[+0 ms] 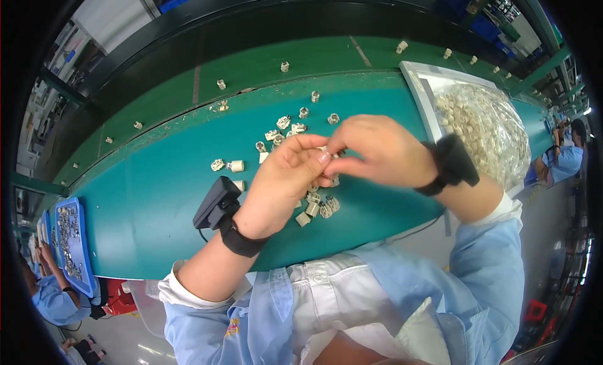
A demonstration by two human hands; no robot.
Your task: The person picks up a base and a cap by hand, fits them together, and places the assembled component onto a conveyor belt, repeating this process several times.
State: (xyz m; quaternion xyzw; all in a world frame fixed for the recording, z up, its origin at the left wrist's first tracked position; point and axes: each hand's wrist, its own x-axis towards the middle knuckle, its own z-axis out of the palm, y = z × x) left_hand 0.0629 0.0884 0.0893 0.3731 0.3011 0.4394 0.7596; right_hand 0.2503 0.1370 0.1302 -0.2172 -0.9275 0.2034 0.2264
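- The left hand (281,184) and right hand (384,150) meet at pinched fingertips over the teal tabletop (157,201); the fingers hide what is between them, so I cannot tell what either grasps.
- Cream cylinders (237,166) and slotted pale pieces (330,206) lie loose around and below the hands, probably to keep them within easy reach.
- Both hands sit centrally before the chest, likely for a steady, close look at something small.
- Right of them, a pale-rimmed tray (416,93) carries a clear plastic bag (516,136) full of cream parts (470,123).
- Far left, a blue tray (87,249) contains small dark and metallic bits (68,236).
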